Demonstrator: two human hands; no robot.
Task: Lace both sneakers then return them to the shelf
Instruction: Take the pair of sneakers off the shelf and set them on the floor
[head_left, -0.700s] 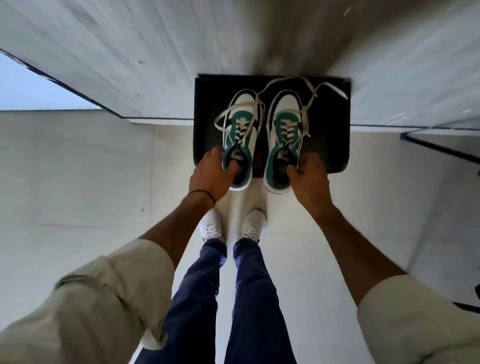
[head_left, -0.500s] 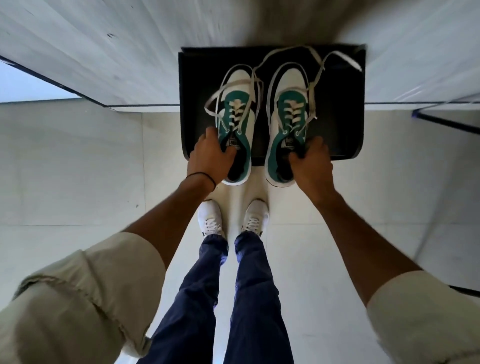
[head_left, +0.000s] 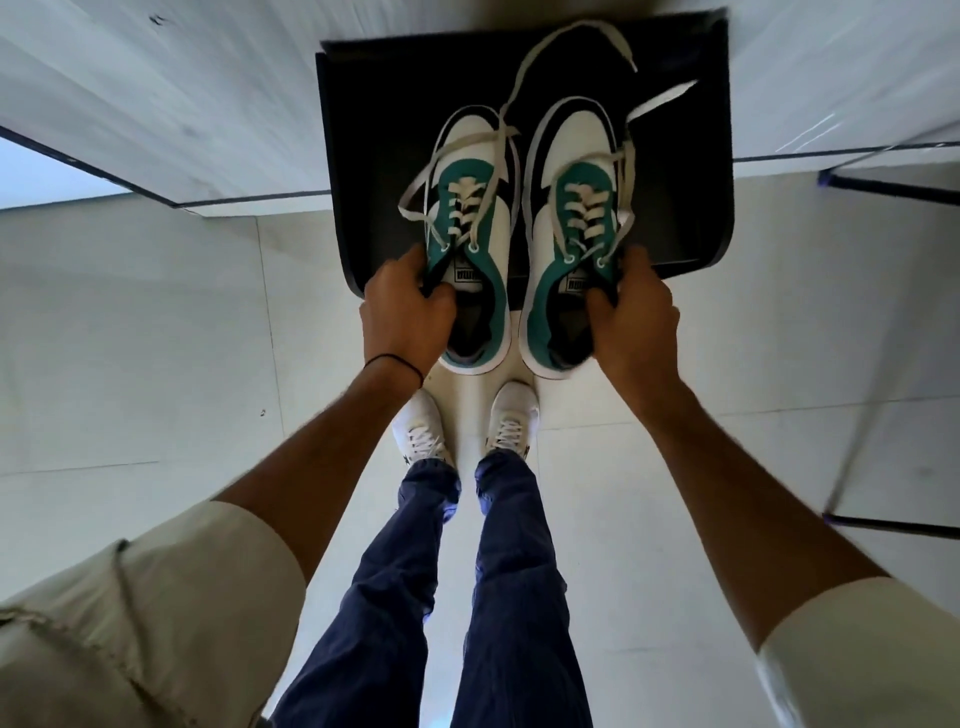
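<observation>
Two white and teal sneakers sit side by side, toes pointing away from me, over a black shelf (head_left: 363, 156). My left hand (head_left: 408, 312) grips the collar of the left sneaker (head_left: 470, 208). My right hand (head_left: 631, 317) grips the collar of the right sneaker (head_left: 576, 208). Both heels stick out past the shelf's near edge, above the floor. Cream laces are threaded through the eyelets and their loose ends (head_left: 571, 47) trail over the toes and the shelf.
My own white shoes (head_left: 421, 436) and blue trousers stand on the pale tiled floor just below the shelf. A grey wood-grain wall (head_left: 156, 104) rises behind it. A dark metal frame (head_left: 893, 187) shows at the right edge.
The shelf and sneakers have come closer and larger in view as I lean in. Both hands keep their hold on the sneakers, which lie a little further onto the shelf.
</observation>
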